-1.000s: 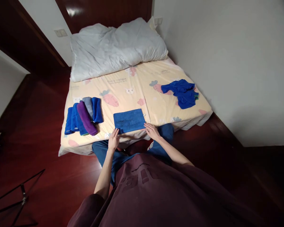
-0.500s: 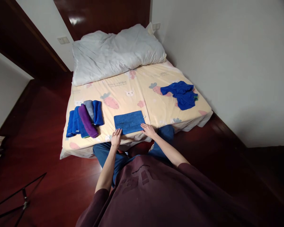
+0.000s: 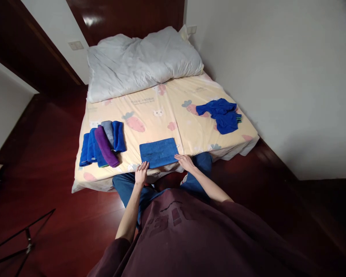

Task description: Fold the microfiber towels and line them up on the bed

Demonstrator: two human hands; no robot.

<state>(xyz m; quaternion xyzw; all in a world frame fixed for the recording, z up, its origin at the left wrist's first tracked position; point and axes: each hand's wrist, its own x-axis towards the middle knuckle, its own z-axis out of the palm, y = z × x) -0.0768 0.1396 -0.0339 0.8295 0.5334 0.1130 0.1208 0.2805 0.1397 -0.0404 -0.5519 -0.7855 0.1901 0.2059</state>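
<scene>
A blue towel (image 3: 158, 151), laid out as a flat rectangle, lies at the near edge of the bed in front of me. My left hand (image 3: 141, 171) is closed on its near left corner, with fingers over the cloth. At the near right corner, my right hand (image 3: 185, 161) grips the edge, fingers on top and thumb hidden. A small white tag (image 3: 178, 146) sticks out at the towel's right side. To the left lie several rolled towels side by side, among them a purple rolled towel (image 3: 106, 147), a grey rolled towel (image 3: 108, 133) and a blue rolled towel (image 3: 119, 136).
A crumpled heap of blue cloth (image 3: 220, 115) lies on the right of the bed (image 3: 150, 115). A white quilt (image 3: 144, 63) is bunched at the headboard (image 3: 127, 17). A wall (image 3: 271, 88) borders the right side. Black stand legs (image 3: 28, 242) are on the floor at lower left.
The blue towel has slid slightly toward me, its near edge now closer to the bed's edge. Both hands have moved back a little with it.
</scene>
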